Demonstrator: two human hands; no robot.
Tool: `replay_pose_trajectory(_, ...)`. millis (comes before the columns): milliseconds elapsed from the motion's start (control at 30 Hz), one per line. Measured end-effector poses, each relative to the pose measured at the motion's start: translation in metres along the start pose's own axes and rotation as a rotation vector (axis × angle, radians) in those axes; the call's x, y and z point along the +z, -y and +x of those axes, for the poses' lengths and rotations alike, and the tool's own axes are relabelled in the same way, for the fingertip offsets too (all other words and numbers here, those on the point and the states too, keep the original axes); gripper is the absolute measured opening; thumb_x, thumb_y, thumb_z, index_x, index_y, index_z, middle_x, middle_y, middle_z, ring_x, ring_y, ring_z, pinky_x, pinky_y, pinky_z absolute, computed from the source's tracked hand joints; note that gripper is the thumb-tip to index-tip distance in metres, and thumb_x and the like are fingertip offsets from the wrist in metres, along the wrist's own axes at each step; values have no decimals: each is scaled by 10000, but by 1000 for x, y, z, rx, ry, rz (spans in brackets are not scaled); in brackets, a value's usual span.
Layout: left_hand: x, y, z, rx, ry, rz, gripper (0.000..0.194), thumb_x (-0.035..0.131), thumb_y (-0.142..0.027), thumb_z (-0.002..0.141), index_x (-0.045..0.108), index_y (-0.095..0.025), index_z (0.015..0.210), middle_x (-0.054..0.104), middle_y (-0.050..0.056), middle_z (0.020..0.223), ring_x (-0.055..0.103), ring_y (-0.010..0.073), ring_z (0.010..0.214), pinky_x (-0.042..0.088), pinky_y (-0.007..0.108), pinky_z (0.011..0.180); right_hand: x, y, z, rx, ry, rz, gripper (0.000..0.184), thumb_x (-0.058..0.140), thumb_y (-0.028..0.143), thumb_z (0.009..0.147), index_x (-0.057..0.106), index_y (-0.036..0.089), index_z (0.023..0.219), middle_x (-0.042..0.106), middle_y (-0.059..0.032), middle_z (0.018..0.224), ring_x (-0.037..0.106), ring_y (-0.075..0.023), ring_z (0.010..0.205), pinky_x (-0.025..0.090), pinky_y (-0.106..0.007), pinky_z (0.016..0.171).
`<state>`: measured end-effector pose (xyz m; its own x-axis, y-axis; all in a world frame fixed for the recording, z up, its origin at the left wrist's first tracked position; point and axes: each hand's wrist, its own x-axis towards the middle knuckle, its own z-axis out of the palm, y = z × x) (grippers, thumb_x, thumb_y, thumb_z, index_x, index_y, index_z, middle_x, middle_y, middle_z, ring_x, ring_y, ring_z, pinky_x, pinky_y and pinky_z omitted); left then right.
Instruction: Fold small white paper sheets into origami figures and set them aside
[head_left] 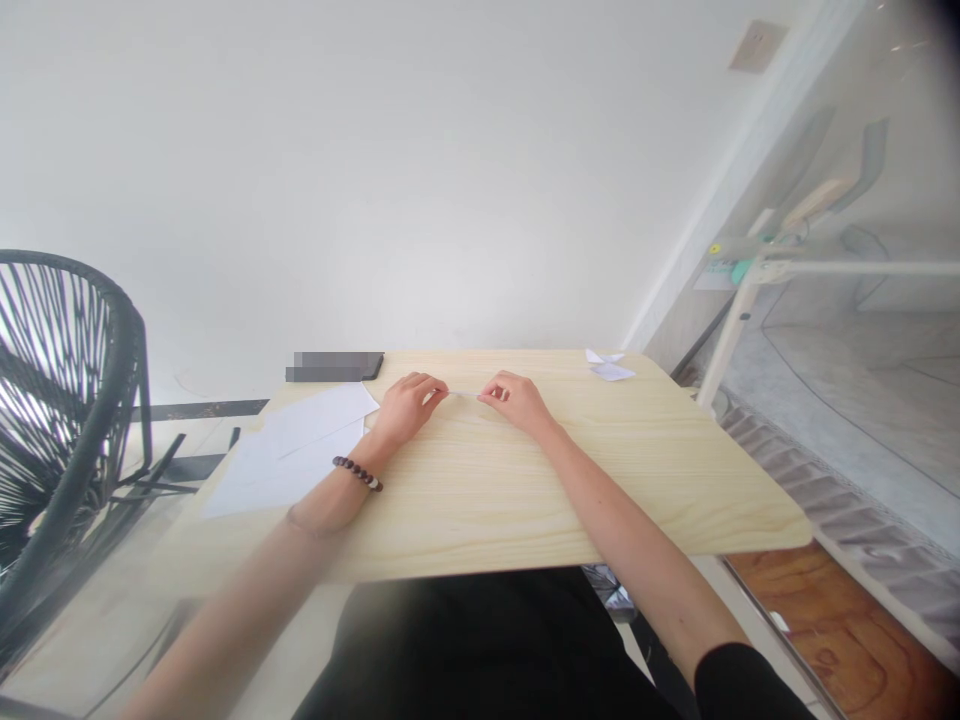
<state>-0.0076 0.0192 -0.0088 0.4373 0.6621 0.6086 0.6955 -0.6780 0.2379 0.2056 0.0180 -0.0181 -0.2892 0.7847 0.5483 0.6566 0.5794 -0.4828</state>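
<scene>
A thin white strip (pixel 463 393), which looks like folded paper seen edge-on, stretches between my two hands over the wooden table (pixel 480 500). Its left end is pinched between the thumb and fingers of my left hand (pixel 410 405), which has a dark beaded bracelet (pixel 358 473) at the wrist. My right hand (pixel 517 400) pinches the other end the same way. White paper sheets (pixel 300 440) lie flat to the left of my left hand. Beyond my right hand, near the back right corner, rests a folded white paper piece (pixel 611 368).
A dark flat device (pixel 373 366), partly blurred out, lies at the table's back left. To the left stands a dark woven chair (pixel 112 330). A white wall (pixel 450 180) rises behind the table. On the right is a white metal frame (pixel 731 340).
</scene>
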Motion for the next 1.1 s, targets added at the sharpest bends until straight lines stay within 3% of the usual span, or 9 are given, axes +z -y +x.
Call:
replay_pose_trajectory(167, -1, -4, 0, 51, 47, -25, 171, 428, -292, 805, 571, -199, 796, 587, 29, 799, 506, 147, 796, 381, 268, 731, 5, 3, 2, -131, 26, -21, 85, 552, 261, 711, 592, 198, 752, 588, -19, 805, 472, -148, 831, 362, -267, 750)
replay_pose_trajectory(333, -1, -2, -1, -8, 17, -8, 191, 443, -331, 792, 576, -196, 813, 594, 31, 806, 513, 149, 795, 392, 265, 719, 5, 0, 4, -115, 23, -18, 119, 535, 274, 732, 594, 184, 682, 591, -30, 757, 478, -149, 785, 368, -275, 732)
replay_pose_trajectory(633, 3, 5, -2, -14, 65, -24, 194, 410, -262, 809, 594, -203, 827, 620, 17, 873, 541, 141, 825, 398, 260, 757, 2, -5, 4, -67, -24, -38, 135, 548, 284, 723, 613, 186, 655, 576, -30, 698, 479, -146, 745, 369, -267, 688)
replay_pose_trajectory(1000, 1, 0, -1, 121, 120, 47, 201, 398, -263, 814, 586, -209, 863, 615, 29, 874, 532, 152, 842, 391, 277, 759, 5, -1, 2, -111, 34, 35, 142, 556, 325, 713, 613, 195, 702, 587, -23, 729, 487, -138, 746, 372, -262, 696)
replay_pose_trajectory(1100, 4, 1, 0, 84, 115, 102, 199, 401, -244, 812, 594, -202, 828, 629, 26, 836, 550, 157, 780, 392, 293, 744, 9, -1, 4, -139, 52, 43, 143, 552, 321, 718, 618, 195, 713, 589, -26, 753, 484, -141, 769, 371, -266, 712)
